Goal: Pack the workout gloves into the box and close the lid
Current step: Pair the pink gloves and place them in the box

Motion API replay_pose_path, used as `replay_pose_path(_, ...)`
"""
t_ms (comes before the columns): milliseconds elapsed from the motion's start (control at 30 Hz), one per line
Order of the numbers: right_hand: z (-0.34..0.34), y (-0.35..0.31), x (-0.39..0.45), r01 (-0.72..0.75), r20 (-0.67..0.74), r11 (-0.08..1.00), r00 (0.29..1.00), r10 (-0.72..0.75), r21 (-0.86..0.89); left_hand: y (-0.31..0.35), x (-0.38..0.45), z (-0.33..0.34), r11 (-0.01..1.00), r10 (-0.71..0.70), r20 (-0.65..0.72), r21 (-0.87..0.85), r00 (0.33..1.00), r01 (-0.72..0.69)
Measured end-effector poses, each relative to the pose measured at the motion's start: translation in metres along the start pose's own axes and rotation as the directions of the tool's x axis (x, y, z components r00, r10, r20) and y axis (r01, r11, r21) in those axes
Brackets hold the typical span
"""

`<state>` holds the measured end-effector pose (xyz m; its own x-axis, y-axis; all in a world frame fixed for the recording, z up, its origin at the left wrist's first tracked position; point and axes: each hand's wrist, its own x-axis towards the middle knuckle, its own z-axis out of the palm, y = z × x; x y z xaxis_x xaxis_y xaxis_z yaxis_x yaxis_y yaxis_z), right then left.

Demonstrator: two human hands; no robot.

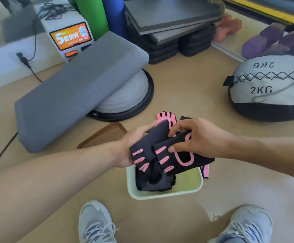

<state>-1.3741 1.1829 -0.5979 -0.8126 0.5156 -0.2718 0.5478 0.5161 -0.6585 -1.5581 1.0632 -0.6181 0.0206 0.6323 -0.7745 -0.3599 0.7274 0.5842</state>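
1. My left hand (128,148) has its grip closed on the left edge of a black glove with pink stripes (142,151), thumb on top and fingers underneath.
2. My right hand (197,137) pinches a second black and pink glove (181,160), thumb pressed near its pink stripes and fingertips curled over its far edge.
3. The two gloves overlap, the right one lying partly over the left one, and both are held above the far edge of the box (191,190).
4. The box is a pale green open container on the floor (213,199), just beyond my shoes (95,223).
5. Inside it, on the left side, lies a dark glove (153,185); the right side shows bare bottom.
6. A pink piece of glove (205,171) hangs over the box's right rim.
7. Just beyond my hands, another pink and black glove (165,118) lies on the floor.
8. The brown lid (106,134) lies flat on the floor to the far left of the box, off it.
9. Farther left sits a grey pad (72,92) leaning on a round balance trainer (134,95).
10. Far right is a grey and black ball marked 2KG (265,88), with purple dumbbells (265,41) behind it.
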Motion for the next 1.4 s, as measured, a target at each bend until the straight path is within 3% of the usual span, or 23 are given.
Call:
replay_pose_path(67, 0.001, 0.006, 0.002, -0.022, 0.036, 1.0, 0.999, 0.021, 0.015, 0.005, -0.003, -0.005, 0.998, -0.015, 0.139, 0.065, 0.99, 0.006)
replay_pose_path(100, 0.002, 0.01, 0.002, -0.041, 0.068, 0.998, 0.997, 0.038, 0.05, 0.007, -0.004, -0.004, 0.993, -0.026, 0.13, 0.118, 0.991, 0.011)
replay_pose_path(167, 0.006, 0.017, 0.002, -0.092, 0.13, 0.99, 0.988, 0.079, 0.104, 0.005, -0.005, -0.003, 0.985, -0.043, 0.049, 0.169, 0.998, 0.034)
replay_pose_path(267, 0.011, 0.021, -0.002, -0.142, 0.263, 0.979, 0.96, 0.099, 0.149, -0.004, 0.004, -0.004, 0.968, 0.039, -0.141, 0.249, 0.989, -0.003)
replay_pose_path(433, 0.006, -0.004, -0.011, 0.074, 0.409, 0.994, 0.907, -0.102, 0.084, -0.011, 0.009, -0.004, 0.949, 0.05, -0.12, 0.314, 0.992, -0.01)
replay_pose_path(567, 0.014, -0.015, -0.008, 0.216, 0.22, 0.976, 0.953, -0.206, -0.021, -0.015, 0.009, 0.008, 0.969, -0.01, 0.016, 0.246, 1.0, 0.006)
replay_pose_path(633, 0.015, -0.01, -0.004, 0.206, 0.118, 0.977, 0.973, -0.199, -0.056, -0.017, 0.011, 0.011, 0.987, -0.044, 0.119, 0.158, 0.992, 0.025)
replay_pose_path(733, 0.014, -0.004, 0.0, 0.156, 0.062, 0.988, 0.986, -0.156, -0.001, -0.016, 0.01, 0.012, 0.995, -0.063, 0.272, 0.091, 0.96, 0.04)
replay_pose_path(833, 0.013, 0.001, 0.004, 0.09, 0.034, 0.985, 0.995, -0.096, 0.146, -0.016, 0.006, 0.012, 0.988, -0.086, 0.359, 0.149, 0.929, 0.034)
replay_pose_path(967, 0.011, 0.006, 0.005, 0.041, 0.041, 0.938, 0.997, -0.058, 0.344, -0.017, 0.008, 0.008, 0.969, -0.071, 0.269, 0.247, 0.961, 0.003)
replay_pose_path(1067, 0.011, 0.014, 0.009, -0.009, -0.078, 0.924, 0.996, 0.042, 0.382, -0.016, 0.009, 0.003, 0.971, -0.044, 0.24, 0.238, 0.97, -0.015)
replay_pose_path(1133, 0.006, 0.02, 0.012, -0.116, -0.022, 0.914, 0.991, 0.135, 0.389, -0.015, 0.01, 0.001, 0.976, -0.025, 0.223, 0.218, 0.974, -0.025)
replay_pose_path(1233, 0.008, 0.033, 0.012, -0.256, 0.184, 0.846, 0.964, 0.19, 0.467, -0.013, 0.011, -0.001, 0.984, 0.022, 0.181, 0.17, 0.983, -0.054)
replay_pose_path(1400, 0.028, 0.039, 0.007, -0.188, 0.223, 0.946, 0.966, 0.129, 0.266, -0.009, 0.011, 0.0, 0.989, 0.035, 0.239, 0.133, 0.97, -0.069)
